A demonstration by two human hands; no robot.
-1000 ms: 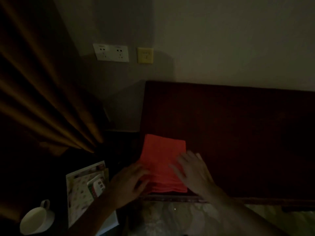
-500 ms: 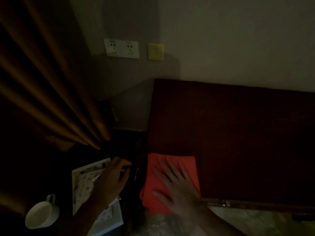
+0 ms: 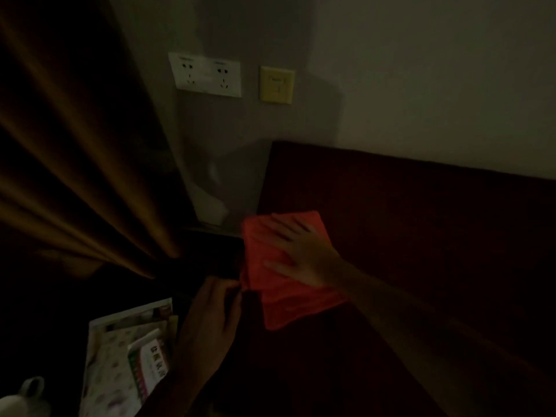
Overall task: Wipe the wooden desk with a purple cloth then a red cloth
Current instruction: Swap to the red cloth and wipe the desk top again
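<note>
The room is very dim. A folded red cloth (image 3: 288, 299) lies flat near the left edge of the dark wooden desk (image 3: 421, 236). My right hand (image 3: 301, 254) presses on top of it, palm down with fingers spread. My left hand (image 3: 210, 320) sits just left of the cloth at the desk's edge, fingers curled; whether it pinches the cloth's corner is too dark to tell. No purple cloth is in view.
An orange-brown curtain (image 3: 75, 176) hangs at the left. Wall sockets (image 3: 207, 75) and a yellow wall plate (image 3: 276, 85) are on the wall behind. Printed papers with a small box (image 3: 126, 356) and a white cup (image 3: 21, 398) lie low at the left.
My right hand has pushed the red cloth away from the front edge toward the wall. My left hand has come off the papers and moved right, up to the cloth's corner.
</note>
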